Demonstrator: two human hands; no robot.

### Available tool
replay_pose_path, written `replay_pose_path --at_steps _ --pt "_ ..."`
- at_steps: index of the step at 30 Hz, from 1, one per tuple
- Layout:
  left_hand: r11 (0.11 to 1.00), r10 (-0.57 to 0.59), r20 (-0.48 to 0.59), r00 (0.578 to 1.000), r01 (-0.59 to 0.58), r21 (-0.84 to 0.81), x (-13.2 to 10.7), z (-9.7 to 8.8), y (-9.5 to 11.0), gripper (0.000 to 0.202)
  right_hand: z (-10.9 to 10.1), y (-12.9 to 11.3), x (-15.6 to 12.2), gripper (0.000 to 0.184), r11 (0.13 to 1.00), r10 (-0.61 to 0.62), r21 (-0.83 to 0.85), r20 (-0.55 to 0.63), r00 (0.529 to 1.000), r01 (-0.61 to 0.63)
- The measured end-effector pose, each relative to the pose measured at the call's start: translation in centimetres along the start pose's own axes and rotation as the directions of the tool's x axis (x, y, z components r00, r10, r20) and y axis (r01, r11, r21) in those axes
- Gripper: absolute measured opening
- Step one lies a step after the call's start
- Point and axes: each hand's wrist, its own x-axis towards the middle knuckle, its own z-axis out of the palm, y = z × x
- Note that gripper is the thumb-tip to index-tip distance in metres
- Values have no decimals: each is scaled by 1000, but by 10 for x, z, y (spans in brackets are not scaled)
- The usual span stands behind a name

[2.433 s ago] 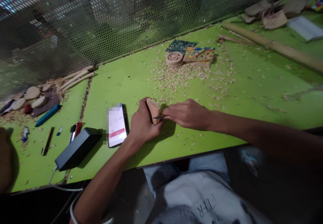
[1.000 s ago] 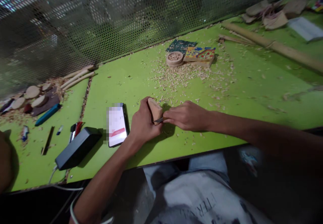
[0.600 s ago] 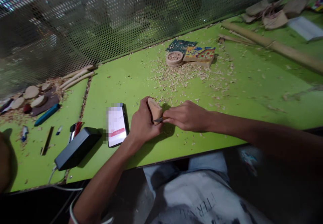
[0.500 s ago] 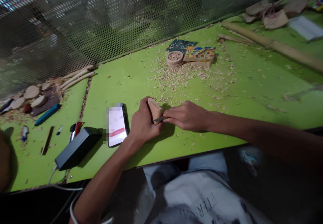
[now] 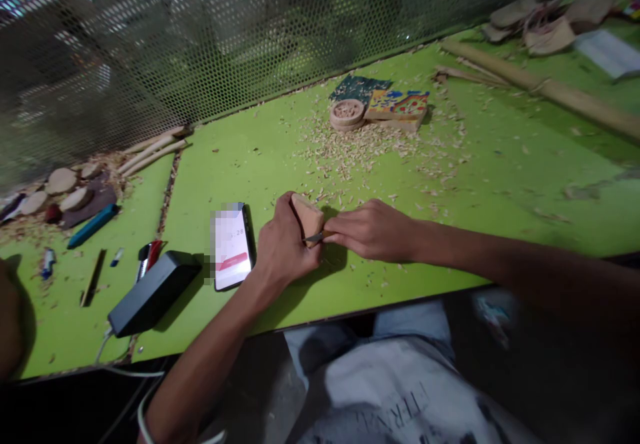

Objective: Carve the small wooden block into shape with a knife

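Observation:
My left hand is wrapped around a small block of pale wood, held just above the green table. A carving knife is pinched in my right hand; its short blade lies against the lower end of the block, close to my left thumb. Most of the knife's handle is hidden by my right fingers. Left of my left hand lies a phone with a lit screen.
Wood shavings cover the green table around a round wooden dish and a painted block. A black power bank-like box, blue marker and wood discs lie left. A bamboo pole lies right; perforated mesh stands behind.
Both hands keep nearly the same place and grip. The wood block and the knife blade show only a very slight shift in angle.

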Motion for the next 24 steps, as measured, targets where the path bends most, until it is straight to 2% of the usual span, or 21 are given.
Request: replay_pose_path --at_steps 11,14,15,17,18,19,20,21,24 --pt "999 2 -46 999 -3 -35 2 -3 -2 75 -2 4 1 34 996 -1 91 -26 1000 3" --pt "999 -6 -56 998 3 -48 0 -6 -3 74 -11 20 3 32 981 98 180 -128 987 -74" --pt "999 1 -54 999 -4 -48 -1 -7 -3 75 -17 30 3 32 967 179 217 -197 964 -135" --pt "999 19 -41 999 -21 -49 -3 -7 -2 76 -27 53 3 31 923 358 275 -359 862 -269" --pt "998 23 -35 999 -25 -52 -3 -7 -1 76 -32 63 2 31 907 412 280 -428 804 -316" --pt "998 24 -30 999 -26 -57 -3 -6 0 76 -34 71 2 32 898 434 281 -459 775 -337" --pt "998 21 -25 999 -22 -64 -3 -5 1 75 -34 74 1 31 900 432 276 -458 777 -338" --pt "997 14 -22 1000 -16 -71 -2 -5 1 75 -32 74 1 30 911 404 268 -435 805 -313" --pt "996 -7 -19 1000 6 -89 1 -2 -1 73 -16 49 1 28 965 201 226 -314 928 -132"
